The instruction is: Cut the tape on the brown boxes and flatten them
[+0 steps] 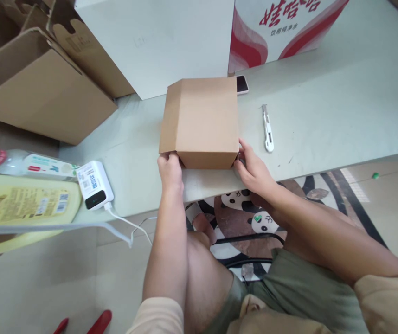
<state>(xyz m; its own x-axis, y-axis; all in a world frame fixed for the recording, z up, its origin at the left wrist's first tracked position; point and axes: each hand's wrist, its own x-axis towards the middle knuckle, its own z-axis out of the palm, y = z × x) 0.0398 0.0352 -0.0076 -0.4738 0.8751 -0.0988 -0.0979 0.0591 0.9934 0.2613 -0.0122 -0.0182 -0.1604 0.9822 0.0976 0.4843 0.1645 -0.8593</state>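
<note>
A small brown cardboard box (208,116) sits on the pale table in front of me, a flap slanting along its left side. My left hand (170,170) grips its near left corner, fingers curled under the flap's edge. At the near right corner, my right hand (253,168) holds the box with thumb and fingers closed on it. The fingertips of both hands are partly hidden by the cardboard. To the right of the box lies a white utility knife (268,130). A phone (242,85) shows partly from behind the box's far right corner.
Large cartons (56,93) stand at the back left, beside a white box (171,41) and a red-and-white carton (275,32). On the left are a plastic bottle (46,166), a yellow container (39,199) and a white device (94,183) with a cable. The table edge runs before me.
</note>
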